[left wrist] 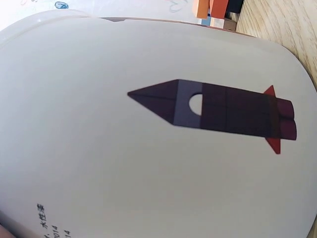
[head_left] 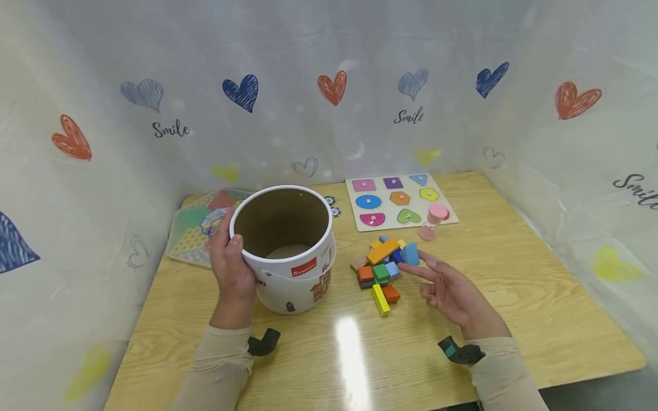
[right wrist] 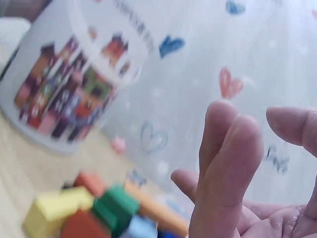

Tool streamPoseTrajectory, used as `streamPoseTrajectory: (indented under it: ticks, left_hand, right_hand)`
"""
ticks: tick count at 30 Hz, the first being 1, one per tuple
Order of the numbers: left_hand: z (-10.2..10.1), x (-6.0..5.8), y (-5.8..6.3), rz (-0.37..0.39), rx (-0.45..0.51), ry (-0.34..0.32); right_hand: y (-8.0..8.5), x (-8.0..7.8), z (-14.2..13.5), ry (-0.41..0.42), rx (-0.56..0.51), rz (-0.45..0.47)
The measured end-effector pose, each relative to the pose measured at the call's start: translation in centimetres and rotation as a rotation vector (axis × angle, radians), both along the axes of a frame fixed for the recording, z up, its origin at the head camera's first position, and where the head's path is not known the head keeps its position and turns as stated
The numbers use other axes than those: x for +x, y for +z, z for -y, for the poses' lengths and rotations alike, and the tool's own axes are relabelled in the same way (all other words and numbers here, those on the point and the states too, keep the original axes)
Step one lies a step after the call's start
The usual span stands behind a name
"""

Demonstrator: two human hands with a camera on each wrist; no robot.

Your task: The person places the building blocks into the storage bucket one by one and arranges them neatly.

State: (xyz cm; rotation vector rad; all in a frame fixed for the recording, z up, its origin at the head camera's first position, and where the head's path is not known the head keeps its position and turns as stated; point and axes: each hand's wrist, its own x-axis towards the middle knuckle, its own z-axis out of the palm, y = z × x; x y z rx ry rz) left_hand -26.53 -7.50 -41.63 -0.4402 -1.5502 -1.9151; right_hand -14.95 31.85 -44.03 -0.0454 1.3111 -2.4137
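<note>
My left hand (head_left: pixel 233 274) grips a white bucket (head_left: pixel 295 288) at its rim, thumb over the front edge. The bucket stands tilted slightly, its bare inside showing. Its printed rocket (left wrist: pixel 228 109) fills much of the left wrist view. To its right lies a pile of colored wooden blocks (head_left: pixel 381 273). My right hand (head_left: pixel 452 294) is at the pile's right side, index and another finger extended. Those fingertips are right at a light blue block (head_left: pixel 410 254). In the right wrist view, the hand's fingers (right wrist: pixel 230 163) are spread apart from the thumb, with no block seen between them.
Behind the blocks lies a shape puzzle board (head_left: pixel 390 201), with a pink sand timer (head_left: pixel 430 221) at its front right corner. A clear bag of colorful pieces (head_left: pixel 195 228) lies left of the bucket. Fabric walls (head_left: pixel 329 137) with printed hearts enclose the wooden table (head_left: pixel 534 319).
</note>
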Motion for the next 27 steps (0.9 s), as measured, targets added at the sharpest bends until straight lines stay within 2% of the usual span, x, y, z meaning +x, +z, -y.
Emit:
streamPoseTrajectory:
  ticks: [3,8,12,15,18,23,27]
  left_hand:
    - [0.0,-0.3,0.2,-0.002,0.023,-0.02]
    - [0.0,-0.6,0.3,0.019,0.033,-0.062]
    - [0.1,-0.5,0.3,0.035,0.012,-0.047]
    - [0.2,-0.1,0.6,0.053,-0.007,-0.017]
    - [0.2,0.8,1.4,0.064,-0.035,0.008]
    - [0.3,2.2,2.8,0.09,-0.078,0.024]
    - [0.2,2.3,2.8,0.086,-0.073,0.009]
  right_hand:
    - [2.1,-0.5,1.4,0.076,-0.085,-0.105]
    - [5.9,-1.6,4.7,0.176,-0.186,-0.205]
    - [8.4,-2.7,7.9,0.232,-0.223,-0.245]
    - [9.7,-3.4,10.1,0.285,-0.23,-0.247]
    - [10.3,-4.1,11.9,0.323,-0.218,-0.254]
    - [10.4,-4.6,13.5,0.341,-0.189,-0.244]
    - [10.0,-4.6,13.6,0.338,-0.194,-0.234]
